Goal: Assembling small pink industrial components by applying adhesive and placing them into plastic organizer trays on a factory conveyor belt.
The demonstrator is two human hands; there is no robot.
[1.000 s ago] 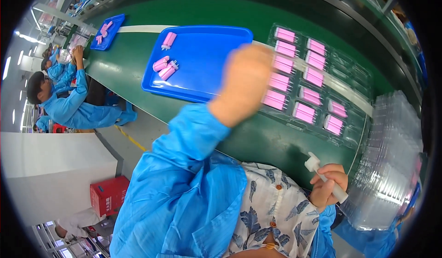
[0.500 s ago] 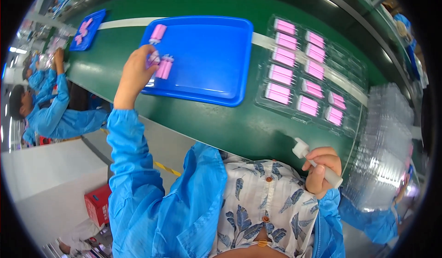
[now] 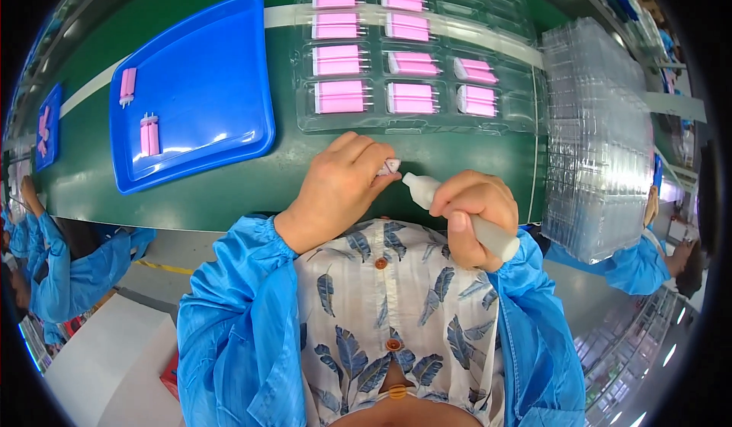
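Note:
Between the fingers and thumb of my left hand (image 3: 335, 187) is a pink battery pack (image 3: 389, 167); only its whitish end shows, the rest hidden by the fingers. My right hand (image 3: 480, 213) is wrapped round a white tool (image 3: 494, 238) with a thick round handle and a narrower head. That head points at the end of the battery pack, with a small gap visible between them. Both hands are close together in front of my chest, at the near edge of the green table (image 3: 221, 198).
On the left, a blue tray (image 3: 268, 114) holds two pink battery packs. Beyond my hands, a clear plastic blister tray (image 3: 518, 110) carries rows of pink packs. Stacked clear trays (image 3: 595, 145) stand at the right. Co-workers in blue sit further left, by a smaller blue tray (image 3: 53, 95).
My left hand has lifted a battery pack from the blue tray and brought it in front of me. My right hand moved inward with the white tool. The view has shifted right.

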